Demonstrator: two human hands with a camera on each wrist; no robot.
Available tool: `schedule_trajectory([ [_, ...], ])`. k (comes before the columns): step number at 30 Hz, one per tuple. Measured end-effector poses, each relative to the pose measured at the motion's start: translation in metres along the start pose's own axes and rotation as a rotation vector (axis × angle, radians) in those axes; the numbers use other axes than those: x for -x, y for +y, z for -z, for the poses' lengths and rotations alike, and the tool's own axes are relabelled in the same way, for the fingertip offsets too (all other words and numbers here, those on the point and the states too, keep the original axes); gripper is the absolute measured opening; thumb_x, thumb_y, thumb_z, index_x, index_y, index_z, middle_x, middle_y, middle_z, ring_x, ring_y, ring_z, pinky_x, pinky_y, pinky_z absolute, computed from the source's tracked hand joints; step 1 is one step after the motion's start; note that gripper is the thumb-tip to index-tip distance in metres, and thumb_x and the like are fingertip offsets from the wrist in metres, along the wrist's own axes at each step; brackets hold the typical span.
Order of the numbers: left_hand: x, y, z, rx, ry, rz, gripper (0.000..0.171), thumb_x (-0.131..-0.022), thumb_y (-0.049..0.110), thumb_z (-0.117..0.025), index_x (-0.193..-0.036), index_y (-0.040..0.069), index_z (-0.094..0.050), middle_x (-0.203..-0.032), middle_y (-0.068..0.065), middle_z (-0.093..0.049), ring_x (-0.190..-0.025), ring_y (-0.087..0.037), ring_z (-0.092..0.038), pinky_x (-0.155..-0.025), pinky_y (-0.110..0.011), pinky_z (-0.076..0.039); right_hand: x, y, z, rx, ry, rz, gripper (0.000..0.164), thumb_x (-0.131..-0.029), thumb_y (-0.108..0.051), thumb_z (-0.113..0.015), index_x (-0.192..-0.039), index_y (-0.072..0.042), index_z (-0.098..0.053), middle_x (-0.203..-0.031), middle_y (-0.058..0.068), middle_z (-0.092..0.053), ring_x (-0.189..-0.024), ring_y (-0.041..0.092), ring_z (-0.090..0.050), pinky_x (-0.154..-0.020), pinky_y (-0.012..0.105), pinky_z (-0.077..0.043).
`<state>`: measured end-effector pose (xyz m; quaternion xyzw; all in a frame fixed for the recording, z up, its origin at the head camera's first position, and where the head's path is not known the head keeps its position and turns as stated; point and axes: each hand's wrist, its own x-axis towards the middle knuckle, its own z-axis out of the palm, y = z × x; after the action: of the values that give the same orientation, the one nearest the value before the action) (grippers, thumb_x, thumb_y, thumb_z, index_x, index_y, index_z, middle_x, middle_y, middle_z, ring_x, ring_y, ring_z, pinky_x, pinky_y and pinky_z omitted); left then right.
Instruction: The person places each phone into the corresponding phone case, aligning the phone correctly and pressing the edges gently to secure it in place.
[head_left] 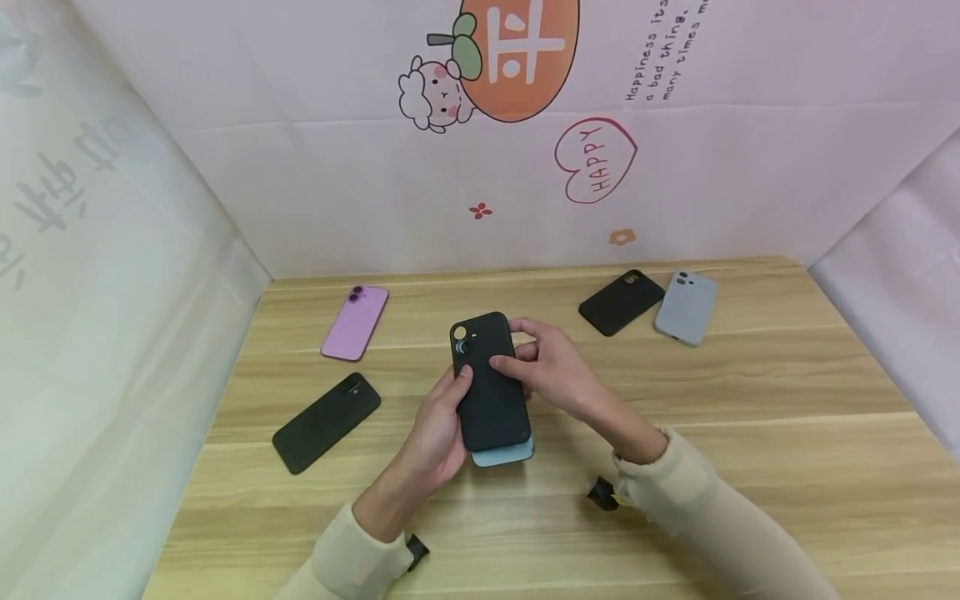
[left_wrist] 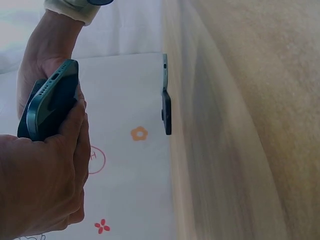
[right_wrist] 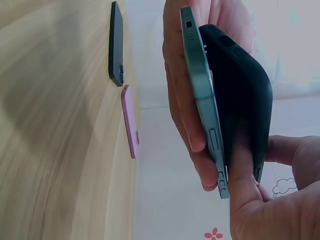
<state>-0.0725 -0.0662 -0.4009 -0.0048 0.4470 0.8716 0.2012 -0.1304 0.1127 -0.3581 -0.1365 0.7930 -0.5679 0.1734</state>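
A black phone case (head_left: 491, 392) with camera cutouts covers most of a light blue phone (head_left: 504, 455), whose lower end sticks out below. My left hand (head_left: 437, 427) holds both together, thumb on the case's left edge and fingers behind the phone. My right hand (head_left: 561, 371) pinches the case at its right side, thumb on its back. In the right wrist view the phone's teal edge (right_wrist: 202, 95) and the case (right_wrist: 247, 85) stand apart at an angle, with a right-hand finger between them. The left wrist view shows the phone's port end (left_wrist: 45, 102).
A purple phone (head_left: 356, 323) and a black phone or case (head_left: 327, 423) lie on the wooden table (head_left: 750, 475) at the left. Towards the back right lie another black one (head_left: 621, 303) and a pale grey-blue one (head_left: 686, 308), close together. Printed cloth (head_left: 337, 183) hangs behind.
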Motion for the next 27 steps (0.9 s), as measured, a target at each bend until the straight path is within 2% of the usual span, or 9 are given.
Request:
schedule_trajectory([
  [6,0.001,0.0,0.0,-0.023,0.003,0.0,0.051,-0.118,0.026,-0.026,-0.167,0.012,-0.018,-0.17,-0.013,-0.031,-0.158,-0.026,-0.029,-0.128,-0.049,-0.03,0.002,0.001,0.007,0.105,0.048,0.065,0.055,-0.099,-0.012,-0.075,-0.147,0.003,-0.053,-0.074,0.007,-0.075,-0.056,0.024,-0.068,-0.056,0.033,-0.06],
  [11,0.002,0.001,0.001,-0.034,0.029,-0.005,0.05,-0.118,0.024,-0.027,-0.166,0.011,-0.02,-0.17,-0.013,-0.032,-0.158,-0.026,-0.029,-0.128,-0.047,-0.03,0.001,0.0,0.021,0.298,0.144,0.185,0.038,-0.097,-0.014,-0.078,-0.13,0.003,-0.069,-0.084,0.01,-0.078,-0.064,0.021,-0.074,-0.058,0.032,-0.062],
  [15,0.003,0.001,0.0,-0.052,0.024,0.008,0.049,-0.118,0.023,-0.028,-0.165,0.01,-0.022,-0.169,-0.013,-0.033,-0.157,-0.026,-0.03,-0.128,-0.048,-0.03,-0.003,-0.003,0.032,0.417,0.208,0.221,0.03,-0.098,-0.018,-0.078,-0.121,0.0,-0.075,-0.096,0.01,-0.079,-0.074,0.021,-0.075,-0.061,0.031,-0.06],
  [19,0.005,-0.001,-0.003,-0.08,0.003,0.042,0.049,-0.118,0.024,-0.03,-0.164,0.01,-0.025,-0.167,-0.015,-0.036,-0.155,-0.027,-0.033,-0.126,-0.048,-0.033,-0.009,-0.004,0.042,0.39,0.159,0.164,0.03,-0.102,-0.026,-0.074,-0.122,-0.003,-0.076,-0.102,0.011,-0.079,-0.086,0.022,-0.075,-0.07,0.038,-0.064],
  [21,0.007,-0.003,-0.005,-0.091,-0.025,0.059,0.048,-0.118,0.025,-0.03,-0.164,0.011,-0.025,-0.164,-0.019,-0.04,-0.152,-0.032,-0.041,-0.123,-0.049,-0.038,-0.01,-0.005,0.045,0.349,0.112,0.124,0.032,-0.104,-0.029,-0.071,-0.123,-0.004,-0.076,-0.104,0.011,-0.079,-0.086,0.022,-0.075,-0.073,0.04,-0.065],
  [24,0.009,-0.004,-0.009,-0.11,-0.076,0.086,0.048,-0.118,0.025,-0.03,-0.164,0.012,-0.026,-0.159,-0.025,-0.046,-0.144,-0.038,-0.052,-0.116,-0.047,-0.048,-0.012,-0.005,0.046,0.31,0.054,0.077,0.034,-0.106,-0.033,-0.068,-0.123,-0.005,-0.076,-0.109,0.01,-0.078,-0.089,0.021,-0.073,-0.075,0.038,-0.065],
  [27,0.012,-0.004,-0.012,-0.131,-0.112,0.109,0.047,-0.118,0.025,-0.03,-0.163,0.014,-0.028,-0.155,-0.026,-0.049,-0.138,-0.038,-0.058,-0.109,-0.045,-0.053,-0.012,-0.006,0.045,0.288,0.008,0.062,0.031,-0.107,-0.033,-0.065,-0.118,-0.008,-0.079,-0.105,0.007,-0.077,-0.087,0.021,-0.071,-0.073,0.035,-0.063],
])
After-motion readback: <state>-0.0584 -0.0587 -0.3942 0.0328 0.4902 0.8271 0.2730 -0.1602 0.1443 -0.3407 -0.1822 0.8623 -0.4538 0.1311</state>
